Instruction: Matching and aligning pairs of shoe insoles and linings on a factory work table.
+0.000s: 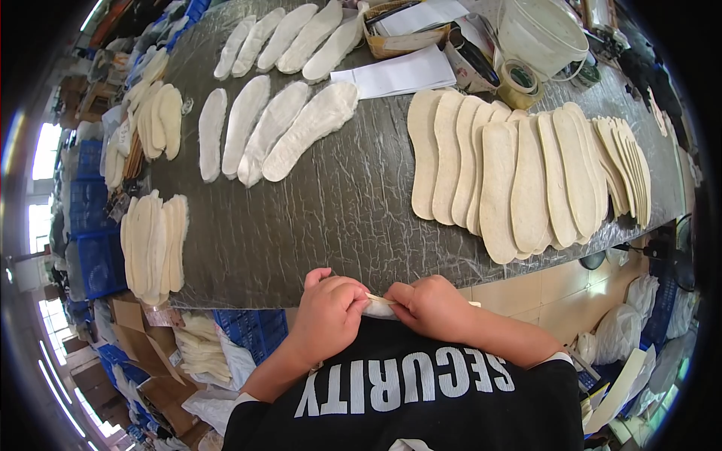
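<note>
Close to my body, at the table's near edge, my left hand (329, 312) and my right hand (436, 307) pinch a pale insole (381, 307) between them. Its cream edge and a bit of white fluffy surface show in the gap between my fingers; the rest is hidden by my hands. Both hands are closed, with thumbs and fingertips pressed on that edge. Ahead and to the left lie white fluffy insoles (312, 134) in two rows. Overlapping cream insoles (499, 188) spread across the right of the table.
The dark, plastic-covered table (301, 225) curves around in front of me. Stacked insoles (154, 244) lie at its left edge. At the back are white paper (398, 73), a basket (406, 43), tape rolls (519, 79) and a white bucket (541, 34). Blue crates (252, 331) stand below.
</note>
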